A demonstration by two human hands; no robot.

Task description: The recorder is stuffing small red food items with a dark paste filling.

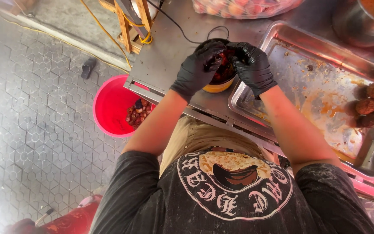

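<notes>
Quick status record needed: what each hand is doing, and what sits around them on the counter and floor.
left hand: black glove, fingers in the small yellow bowl, touching dark red pieces
right hand: black glove, also at the bowl's rim
bowl position: on the steel counter, beside the tray
tray: metal, greasy, brown round patties at its far right
floor: red bucket holding reddish scraps

Both bare forearms reach up from the lower middle of the frame and converge near the top centre. The left hand (198, 67) and right hand (252, 65) wear black gloves, fingers curled inward and down, fingertips almost meeting, wrists bent, elbows spread apart.
</notes>
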